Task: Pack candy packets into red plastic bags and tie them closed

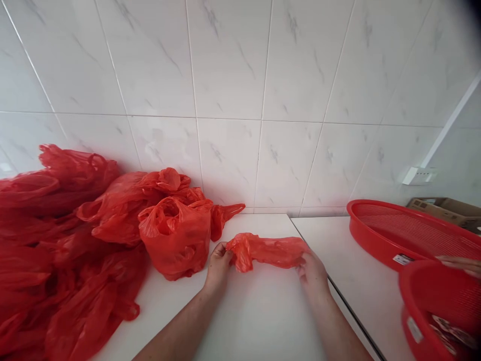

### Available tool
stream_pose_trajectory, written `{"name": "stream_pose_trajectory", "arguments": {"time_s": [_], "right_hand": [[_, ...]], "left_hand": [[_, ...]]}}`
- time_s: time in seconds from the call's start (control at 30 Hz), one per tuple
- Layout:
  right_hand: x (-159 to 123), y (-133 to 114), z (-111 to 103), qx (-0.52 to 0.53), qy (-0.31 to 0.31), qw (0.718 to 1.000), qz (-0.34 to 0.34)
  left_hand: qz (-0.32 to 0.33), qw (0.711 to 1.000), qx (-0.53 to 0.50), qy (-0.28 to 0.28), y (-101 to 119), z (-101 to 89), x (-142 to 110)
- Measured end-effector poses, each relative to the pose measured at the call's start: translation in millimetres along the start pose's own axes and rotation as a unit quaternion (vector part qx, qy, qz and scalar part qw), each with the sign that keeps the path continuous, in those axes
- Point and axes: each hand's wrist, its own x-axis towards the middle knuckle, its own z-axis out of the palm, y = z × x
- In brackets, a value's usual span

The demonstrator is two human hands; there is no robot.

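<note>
Stretched between both my hands is a red plastic bag (278, 251), gathered into a long, narrow strip just over the white table (255, 321). My left hand (219, 265) pinches its bunched left end between thumb and fingers. At the other end, my right hand (312, 271) grips the bag, with part of the fingers hidden behind the film. Left of my left hand sits a puffed-up red plastic bag (180, 240) with its handles up. A large heap of crumpled red bags (75, 281) spreads over the left side of the table.
A large red plastic sieve basket (376, 245) and a nearer red basket (408, 301) with dark packets inside stand at right. Another person's hand (462, 261) reaches in there. Behind are a cardboard box (451, 210) and a wall socket (419, 175). The tiled wall (233, 165) bounds the back.
</note>
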Motion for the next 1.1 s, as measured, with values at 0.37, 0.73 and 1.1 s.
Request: {"name": "stream_pose_trajectory", "arguments": {"time_s": [0.37,0.73,1.1], "right_hand": [[-67.6,-95.0,51.1,-0.233,0.232,0.868,-0.371],[-39.1,-37.9,46.4,-0.635,-0.111,0.747,-0.164],[-34.2,-16.9,41.3,-0.701,-0.17,0.68,-0.13]], "left_hand": [[-0.029,0.998,-0.032,0.043,-10.0,0.6,0.7],[-0.046,0.999,0.016,-0.018,-10.1,4.0,-5.0],[0.383,0.83,0.306,-0.267,73.8,60.5,-79.4]]}}
